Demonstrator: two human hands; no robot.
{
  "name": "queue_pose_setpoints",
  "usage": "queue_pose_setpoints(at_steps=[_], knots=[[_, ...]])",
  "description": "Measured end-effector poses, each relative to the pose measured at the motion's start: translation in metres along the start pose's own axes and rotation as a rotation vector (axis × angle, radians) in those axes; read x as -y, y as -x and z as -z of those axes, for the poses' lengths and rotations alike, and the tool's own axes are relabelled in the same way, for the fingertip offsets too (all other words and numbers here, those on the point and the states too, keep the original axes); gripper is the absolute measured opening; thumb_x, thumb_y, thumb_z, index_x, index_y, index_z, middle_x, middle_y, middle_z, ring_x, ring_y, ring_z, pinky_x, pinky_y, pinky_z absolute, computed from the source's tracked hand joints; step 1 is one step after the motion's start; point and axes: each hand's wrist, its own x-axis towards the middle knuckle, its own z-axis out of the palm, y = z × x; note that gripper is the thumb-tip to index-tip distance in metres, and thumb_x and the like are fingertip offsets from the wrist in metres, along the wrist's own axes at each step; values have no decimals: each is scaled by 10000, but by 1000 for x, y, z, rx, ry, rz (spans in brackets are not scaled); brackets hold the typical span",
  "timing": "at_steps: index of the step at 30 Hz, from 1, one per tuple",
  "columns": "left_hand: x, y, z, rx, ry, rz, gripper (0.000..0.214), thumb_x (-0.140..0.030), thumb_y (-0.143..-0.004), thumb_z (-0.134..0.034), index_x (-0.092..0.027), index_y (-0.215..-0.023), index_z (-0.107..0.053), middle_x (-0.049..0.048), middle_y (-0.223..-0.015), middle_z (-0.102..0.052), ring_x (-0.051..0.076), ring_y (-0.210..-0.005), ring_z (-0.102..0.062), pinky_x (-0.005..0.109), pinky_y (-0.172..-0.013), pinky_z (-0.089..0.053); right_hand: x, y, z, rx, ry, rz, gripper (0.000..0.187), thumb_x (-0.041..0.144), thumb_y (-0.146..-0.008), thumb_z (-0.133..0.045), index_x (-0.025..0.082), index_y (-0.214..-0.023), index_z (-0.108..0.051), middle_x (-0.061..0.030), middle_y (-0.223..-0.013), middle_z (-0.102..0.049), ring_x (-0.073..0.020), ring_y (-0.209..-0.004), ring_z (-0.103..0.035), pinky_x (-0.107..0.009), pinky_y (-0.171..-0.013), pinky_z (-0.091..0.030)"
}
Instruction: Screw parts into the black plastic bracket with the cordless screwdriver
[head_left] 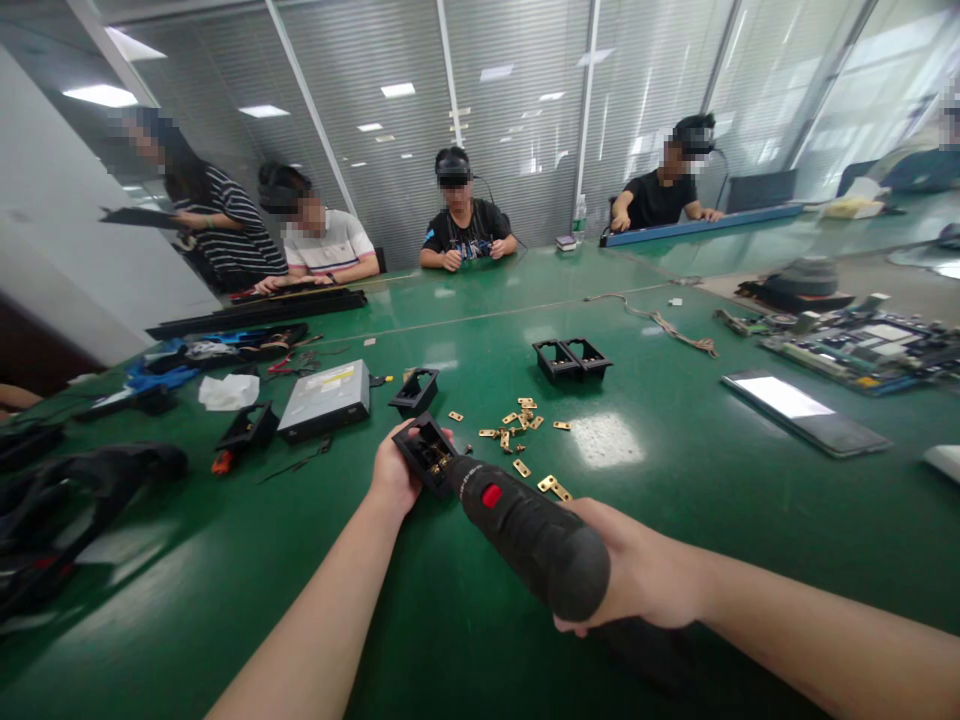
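Near the middle of the table [247,560], frame [426,452] tilted in the left hand [394,475], fingers curled round its sides, underside hidden. Right hand [637,560] wrapped round the driver [529,525], fingertips mostly out of sight, nose pointed into the frame; impossible to tell whether touching. Frame: probably light, stiff plastic, smooth and apt to twist under torque; best gripped by outer walls, clear of the nose. Driver: likely heavier, best held at the handle. Loose plates [521,468] just beyond.
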Motion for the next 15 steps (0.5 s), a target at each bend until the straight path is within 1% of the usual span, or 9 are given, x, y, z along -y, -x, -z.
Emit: queue_pose_setpoints(at_steps=[4,7,11,15], knots=[[0,0,0,-5,6,0,166,-197,-730,-547,-138,-864,-626,150,-772,-739,296,-653,-706,428,-613,-571,0,1,1,2,11,4,412,329,-623,-869,126,-877,-617,-8,-715,-630,-115,-586,-586,-234,-541,-495],[0,1,0,-2,-6,-21,161,-192,-731,-550,-136,-861,-628,147,-761,-738,295,-646,-703,429,-613,-570,0,0,1,19,3,16,417,303,-632,-872,130,-912,-615,-8,-731,-639,-117,-602,-596,-232,-550,-502],[0,0,0,-3,2,5,163,-213,-745,-540,-121,-833,-642,153,-750,-731,294,-638,-697,427,-604,-567,0,0,0,17,-6,19,413,278,-623,-883,124,-899,-617,-5,-706,-644,-116,-583,-598,-227,-540,-499],[0,1,-1,-18,35,15,168,-199,-734,-550,-139,-863,-638,121,-743,-728,284,-636,-697,421,-609,-566,0,0,0,4,11,9,399,295,-629,-877,124,-880,-619,-6,-709,-642,-116,-585,-599,-231,-542,-503]])
